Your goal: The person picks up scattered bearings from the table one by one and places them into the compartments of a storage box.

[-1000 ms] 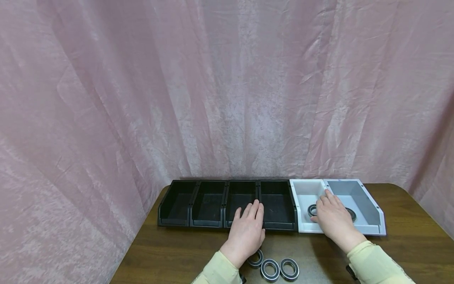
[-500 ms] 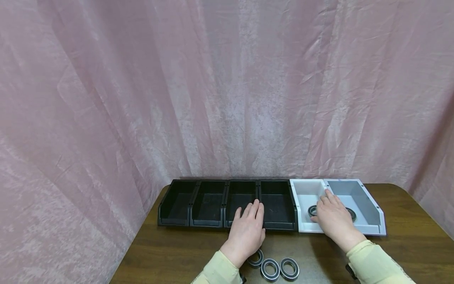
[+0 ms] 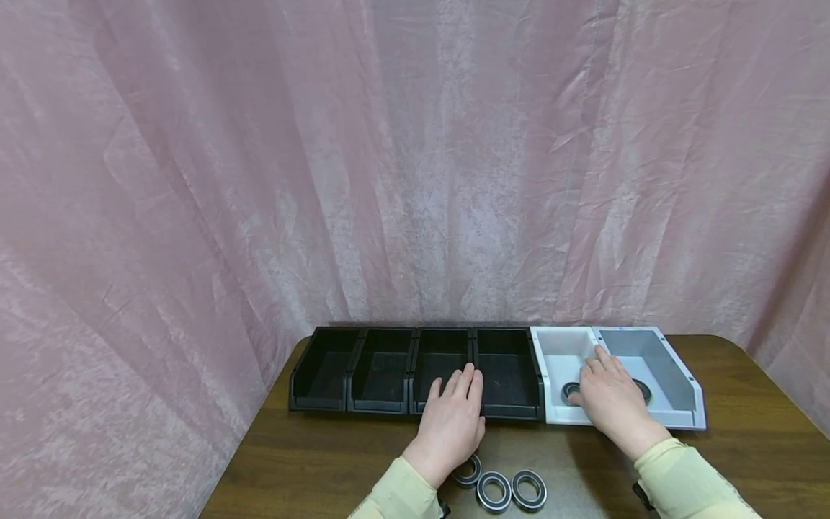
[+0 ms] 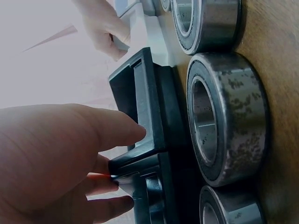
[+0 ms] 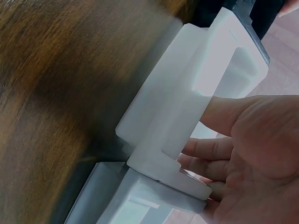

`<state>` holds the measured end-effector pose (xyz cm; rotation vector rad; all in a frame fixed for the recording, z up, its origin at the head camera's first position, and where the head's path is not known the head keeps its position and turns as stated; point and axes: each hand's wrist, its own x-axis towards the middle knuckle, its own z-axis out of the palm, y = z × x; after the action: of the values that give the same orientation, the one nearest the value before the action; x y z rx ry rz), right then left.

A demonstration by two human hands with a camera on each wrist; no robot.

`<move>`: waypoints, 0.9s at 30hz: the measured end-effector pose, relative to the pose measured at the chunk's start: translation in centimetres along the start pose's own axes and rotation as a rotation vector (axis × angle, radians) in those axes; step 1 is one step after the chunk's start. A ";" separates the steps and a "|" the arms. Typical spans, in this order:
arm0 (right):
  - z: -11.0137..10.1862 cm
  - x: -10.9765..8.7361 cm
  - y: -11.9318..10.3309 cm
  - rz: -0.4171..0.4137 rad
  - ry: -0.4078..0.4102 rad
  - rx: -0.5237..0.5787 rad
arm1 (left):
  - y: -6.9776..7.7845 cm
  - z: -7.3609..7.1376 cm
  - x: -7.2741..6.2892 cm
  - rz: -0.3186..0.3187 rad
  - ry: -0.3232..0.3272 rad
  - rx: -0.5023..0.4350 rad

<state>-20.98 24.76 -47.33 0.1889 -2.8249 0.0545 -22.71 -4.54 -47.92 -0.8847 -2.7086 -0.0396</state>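
Note:
My left hand [image 3: 449,424] lies with its fingers extended over the front of the two right-hand black bins [image 3: 509,378], holding nothing. In the left wrist view its thumb [image 4: 124,129] is near a black bin's front rim. My right hand [image 3: 612,400] is over the divider between the white bin [image 3: 564,346] and the pale grey bin [image 3: 648,353], fingers loosely extended. A ball bearing [image 3: 570,393] in the white bin shows beside its thumb. Another bearing [image 3: 642,391] is partly hidden behind this hand, in the grey bin.
Three ball bearings lie on the wooden table [image 3: 311,468] in front of the bins: the left one [image 3: 476,472] partly covered by my left wrist, then the middle one [image 3: 493,493] and the right one [image 3: 529,491]. A pink curtain [image 3: 415,180] hangs behind.

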 end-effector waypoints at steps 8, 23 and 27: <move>-0.1 0.0 0.0 0.003 -0.004 -0.003 | 0.0 0.1 0.1 -0.001 -0.005 0.004; -0.1 -0.1 0.0 0.006 -0.010 0.010 | 0.0 0.1 0.0 0.001 -0.010 0.004; -0.1 -0.2 0.0 0.010 -0.021 0.022 | 0.0 0.0 0.0 0.000 -0.014 -0.002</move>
<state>-20.79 24.79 -47.26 0.1817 -2.8474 0.0859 -22.69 -4.57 -47.91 -0.8886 -2.7220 -0.0358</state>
